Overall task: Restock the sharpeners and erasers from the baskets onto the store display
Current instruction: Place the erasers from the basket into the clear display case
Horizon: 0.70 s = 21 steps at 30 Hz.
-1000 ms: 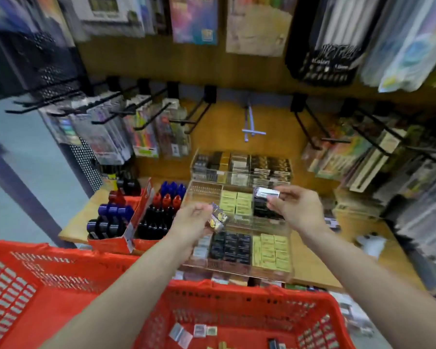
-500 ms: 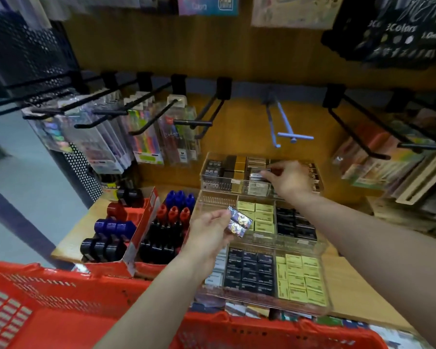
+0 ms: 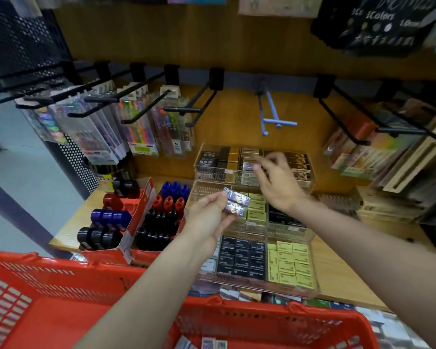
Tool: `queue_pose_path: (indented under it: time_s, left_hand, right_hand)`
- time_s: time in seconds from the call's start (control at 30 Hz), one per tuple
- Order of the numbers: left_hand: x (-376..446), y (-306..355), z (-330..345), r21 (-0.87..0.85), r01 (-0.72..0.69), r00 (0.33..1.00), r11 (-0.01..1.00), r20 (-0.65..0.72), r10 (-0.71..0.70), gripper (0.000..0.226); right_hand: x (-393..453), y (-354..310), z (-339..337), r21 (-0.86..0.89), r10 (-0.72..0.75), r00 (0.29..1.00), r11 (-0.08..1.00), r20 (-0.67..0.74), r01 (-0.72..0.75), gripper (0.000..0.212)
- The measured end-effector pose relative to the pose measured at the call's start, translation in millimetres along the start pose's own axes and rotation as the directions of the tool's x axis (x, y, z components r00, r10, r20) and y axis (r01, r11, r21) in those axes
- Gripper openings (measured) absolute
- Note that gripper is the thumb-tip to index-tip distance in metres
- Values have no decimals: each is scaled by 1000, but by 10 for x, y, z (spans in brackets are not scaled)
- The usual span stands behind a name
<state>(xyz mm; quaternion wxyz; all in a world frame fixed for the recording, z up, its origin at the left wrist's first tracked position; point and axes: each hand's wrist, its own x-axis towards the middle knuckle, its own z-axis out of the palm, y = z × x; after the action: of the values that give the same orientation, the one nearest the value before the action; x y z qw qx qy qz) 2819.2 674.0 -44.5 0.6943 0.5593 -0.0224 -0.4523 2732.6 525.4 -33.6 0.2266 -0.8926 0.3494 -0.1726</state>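
Note:
My left hand (image 3: 207,219) pinches two small shiny wrapped erasers (image 3: 237,204) over the middle clear tray (image 3: 203,193). My right hand (image 3: 278,185) hovers over the back clear tray (image 3: 208,172) with its fingers loose and nothing in them. That back tray holds rows of black, gold and silver packs. The middle and front clear trays (image 3: 262,285) hold yellow and black erasers in rows. A red basket (image 3: 86,264) lies under my arms, with a few small packets (image 3: 214,343) on its floor.
Red cardboard boxes (image 3: 139,217) with black, blue and red round items stand left of the trays. Black hooks (image 3: 194,109) with hanging pen packs jut out above the shelf. Boxed goods (image 3: 388,157) crowd the right side.
My right hand carried a silver pack to the back tray, let it go there and has drawn back slightly with nothing in it. My left hand has kept its two erasers.

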Motion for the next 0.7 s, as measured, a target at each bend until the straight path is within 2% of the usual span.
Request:
queue_pose_path:
  time_s: [0.07, 0.13, 0.2, 0.27, 0.4, 0.5, 0.57, 0.63, 0.7]
  left_hand:
    - [-59, 11, 59, -23, 3, 1000, 1000, 2, -3, 13]
    - [-105, -2, 141, -29, 4, 1000, 1000, -2, -4, 14]
    - [-170, -28, 250, -23, 3, 1000, 1000, 5, -3, 15]
    - [-257, -70, 378, -11, 10, 1000, 1000, 23, -10, 16]
    - [-391, -133, 645, 18, 24, 999, 1000, 39, -24, 14]
    - [-342, -148, 803, 55, -16, 998, 998, 56, 13, 15]
    - [-264, -151, 871, 168, -94, 993, 981, 90, 79, 20]
    - [-145, -120, 890, 411, -248, 968, 877, 135, 210, 29]
    - [3, -40, 854, 673, -404, 907, 619, 204, 369, 33]
  right_hand:
    - [-302, -70, -86, 332, -29, 996, 943, 89, -2, 38]
    - [-596, -82, -147, 522, 15, 992, 850, 123, -77, 34]
    - [-817, -42, -175, 671, 124, 984, 720, 124, -176, 35]
    - [-942, 10, -197, 746, 195, 976, 634, 102, -204, 35]
    - [-1000, 107, -272, 822, 313, 948, 527, 49, -217, 31]
    - [-907, 196, -384, 843, 366, 928, 477, 68, -250, 29]
    - [-757, 277, -447, 836, 395, 917, 482, 58, -261, 29]
    - [-551, 347, -536, 786, 444, 896, 552, 7, -279, 28]
    - [-327, 402, -638, 687, 454, 886, 673, -93, -274, 26]
